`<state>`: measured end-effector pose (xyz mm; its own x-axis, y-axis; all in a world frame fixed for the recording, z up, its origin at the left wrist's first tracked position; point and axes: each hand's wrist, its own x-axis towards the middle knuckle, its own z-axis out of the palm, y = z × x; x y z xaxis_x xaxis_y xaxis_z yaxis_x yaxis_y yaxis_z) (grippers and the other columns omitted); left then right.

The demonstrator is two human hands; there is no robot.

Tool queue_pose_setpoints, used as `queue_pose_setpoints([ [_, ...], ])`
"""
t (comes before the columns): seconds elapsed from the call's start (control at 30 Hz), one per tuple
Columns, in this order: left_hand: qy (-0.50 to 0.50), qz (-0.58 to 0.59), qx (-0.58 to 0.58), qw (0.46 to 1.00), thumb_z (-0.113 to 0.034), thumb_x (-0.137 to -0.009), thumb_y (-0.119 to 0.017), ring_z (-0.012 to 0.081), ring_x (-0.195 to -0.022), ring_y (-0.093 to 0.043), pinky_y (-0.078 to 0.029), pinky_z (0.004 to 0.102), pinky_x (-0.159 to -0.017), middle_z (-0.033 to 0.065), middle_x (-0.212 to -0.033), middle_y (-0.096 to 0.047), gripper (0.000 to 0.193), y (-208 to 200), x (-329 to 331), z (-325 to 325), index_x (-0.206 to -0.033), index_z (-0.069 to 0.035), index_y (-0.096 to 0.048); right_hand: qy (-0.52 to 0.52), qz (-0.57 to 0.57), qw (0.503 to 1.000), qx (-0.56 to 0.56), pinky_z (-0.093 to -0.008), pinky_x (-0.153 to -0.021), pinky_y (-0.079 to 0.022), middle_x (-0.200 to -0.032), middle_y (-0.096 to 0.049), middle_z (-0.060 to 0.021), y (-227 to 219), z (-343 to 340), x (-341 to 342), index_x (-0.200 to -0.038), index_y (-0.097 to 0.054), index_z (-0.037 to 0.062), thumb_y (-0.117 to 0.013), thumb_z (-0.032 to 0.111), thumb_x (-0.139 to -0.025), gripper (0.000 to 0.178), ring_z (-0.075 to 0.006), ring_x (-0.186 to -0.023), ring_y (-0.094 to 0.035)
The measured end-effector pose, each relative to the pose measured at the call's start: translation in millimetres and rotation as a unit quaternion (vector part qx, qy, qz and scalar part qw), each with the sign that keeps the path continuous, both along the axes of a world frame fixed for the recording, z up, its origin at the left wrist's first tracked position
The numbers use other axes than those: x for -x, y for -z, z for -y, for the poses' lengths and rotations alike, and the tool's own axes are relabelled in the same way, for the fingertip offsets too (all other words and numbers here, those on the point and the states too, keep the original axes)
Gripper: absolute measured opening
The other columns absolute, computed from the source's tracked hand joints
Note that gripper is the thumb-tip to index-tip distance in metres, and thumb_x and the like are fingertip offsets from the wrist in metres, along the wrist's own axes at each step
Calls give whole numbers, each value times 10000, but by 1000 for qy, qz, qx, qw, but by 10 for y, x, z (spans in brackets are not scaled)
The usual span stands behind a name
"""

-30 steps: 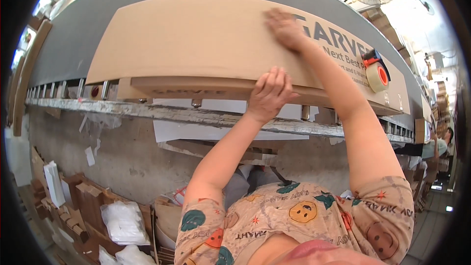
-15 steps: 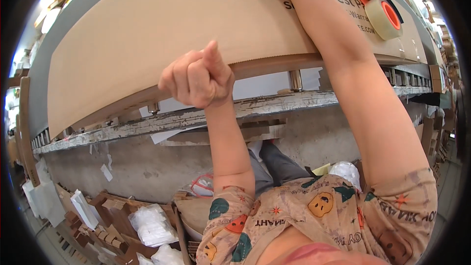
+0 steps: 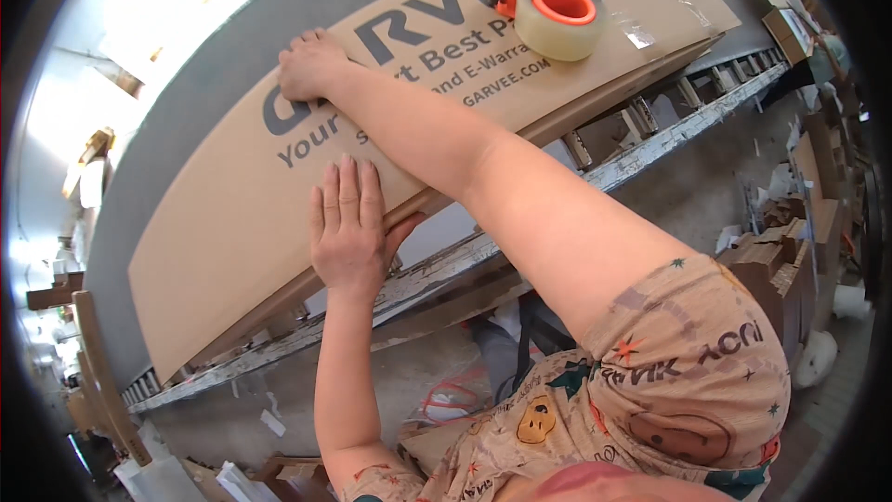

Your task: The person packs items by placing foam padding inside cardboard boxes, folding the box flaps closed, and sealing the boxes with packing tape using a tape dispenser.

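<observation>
A long, flat brown cardboard box (image 3: 223,223) with dark printing lies in front of me. My left hand (image 3: 348,232) rests on its near edge, fingers stretched flat over the top and the thumb out at the side. Across the box reaches my right arm. At the far edge, my right hand (image 3: 314,65) has its fingers curled over the cardboard, the fingertips hidden. On the right part of the top lies a tape dispenser (image 3: 557,19), with a blue and orange head and a roll of clear tape. Short pieces of clear tape (image 3: 639,34) shine on the cardboard beside it.
Under the box runs a roller conveyor with a worn metal rail (image 3: 641,153). A grey surface (image 3: 167,121) lies beyond the box. Stacked cardboard (image 3: 780,260) stands at the right, and a wooden post (image 3: 110,376) at the left.
My left hand has gone from a fist with raised thumb to lying flat on the near edge. My right hand appears farther left on the box. The view has turned and shifted right.
</observation>
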<state>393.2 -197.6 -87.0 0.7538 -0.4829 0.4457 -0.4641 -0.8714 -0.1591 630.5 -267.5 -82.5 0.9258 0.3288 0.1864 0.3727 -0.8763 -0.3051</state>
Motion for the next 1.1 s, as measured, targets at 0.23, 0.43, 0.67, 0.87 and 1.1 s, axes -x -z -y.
queue_pose_setpoints([
  [0.23,11,39,9,999,-513,-720,-700,305,-1230,-496,-394,422,-1032,128,-1330,-521,698,-1,70,-171,-1290,-145,-538,-97,312,923,-201,-412,-979,-425,-1151,-615,-141,-710,1825,680,-1269,-544,112,-627,119,-740,536,-287,-1116,-548],
  [0.43,14,69,4,997,-529,-733,-680,305,-1200,-514,-406,412,-1015,115,-1296,-542,664,-52,139,-260,-1264,-152,-549,42,-196,979,-44,-396,-793,-521,-921,-659,-199,-945,3279,797,-1056,-584,-65,-655,216,-728,438,-331,-883,-647],
  [0.67,34,87,-4,996,-586,-756,-623,288,-1154,-542,-422,407,-993,107,-1252,-565,631,17,56,-318,-1240,-185,-567,175,-492,844,-121,-343,-503,-536,-719,-621,-140,-1043,3117,1043,-929,-626,34,-604,442,-729,455,-241,-536,-609],
  [0.87,54,139,23,989,-582,-779,-611,295,-1104,-572,-452,399,-958,108,-1186,-599,589,54,-7,-423,-1210,-182,-580,246,-334,846,-336,-388,-600,-572,-901,-609,-141,-906,2962,2055,-1063,-588,24,-616,376,-772,458,-245,-686,-645],
  [1.1,76,164,96,979,-506,-824,-621,277,-1107,-581,-457,399,-946,90,-1184,-614,494,169,49,-497,-1203,-191,-594,204,-315,650,-661,-401,-853,-516,-1115,-601,-58,-879,1972,3147,-1234,-532,88,-653,258,-785,495,-188,-1007,-597],
])
